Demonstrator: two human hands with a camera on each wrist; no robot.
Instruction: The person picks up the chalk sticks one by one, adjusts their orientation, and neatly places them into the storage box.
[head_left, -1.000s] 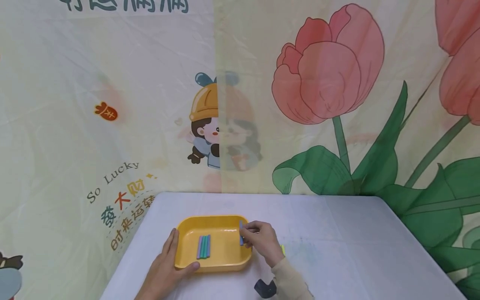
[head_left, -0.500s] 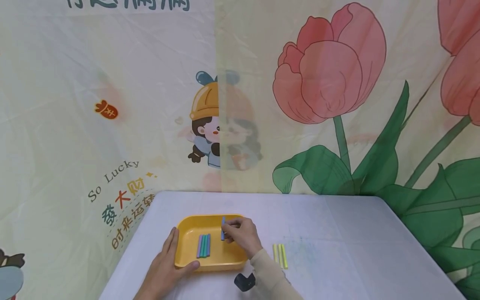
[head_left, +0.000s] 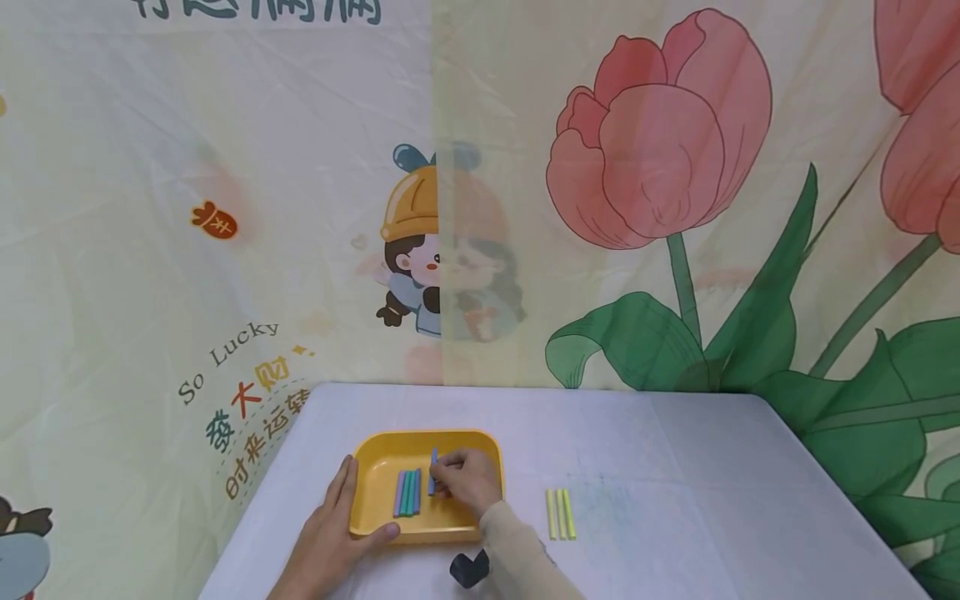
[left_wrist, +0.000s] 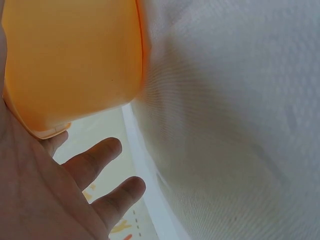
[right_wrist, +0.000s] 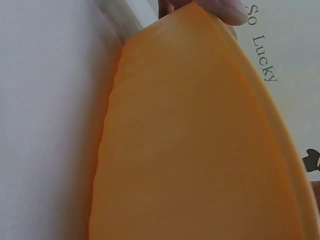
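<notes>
A shallow yellow tray (head_left: pixel 372 487) sits on the table; the left wrist view shows its outer wall (left_wrist: pixel 75 55). My left hand (head_left: pixel 326 525) holds its near left corner, thumb over the front rim and fingers along the left side. In the right wrist view the left thumb (right_wrist: pixel 227 11) laps over the rim. Above the tray floor, my right hand (head_left: pixel 471 483) pinches a blue chalk stick (head_left: pixel 432 475) between thumb and fingers. Just left of it, several chalk sticks (head_left: pixel 407 493), purple, green and blue, lie side by side. The right wrist view hides the right hand's fingertips behind the tray wall.
Three yellow chalk sticks (head_left: pixel 561 514) lie on the white table (head_left: pixel 697 492) right of the tray. A bluish-green smudge (head_left: pixel 603 500) marks the cloth beside them. A small black object (head_left: pixel 470 570) shows by the right sleeve. A printed curtain (head_left: pixel 480 367) hangs behind the table.
My right hand has carried the blue chalk stick leftward from the tray's right rim to beside the row, then lower. The yellow chalk sticks have come into view. The left hand stays put.
</notes>
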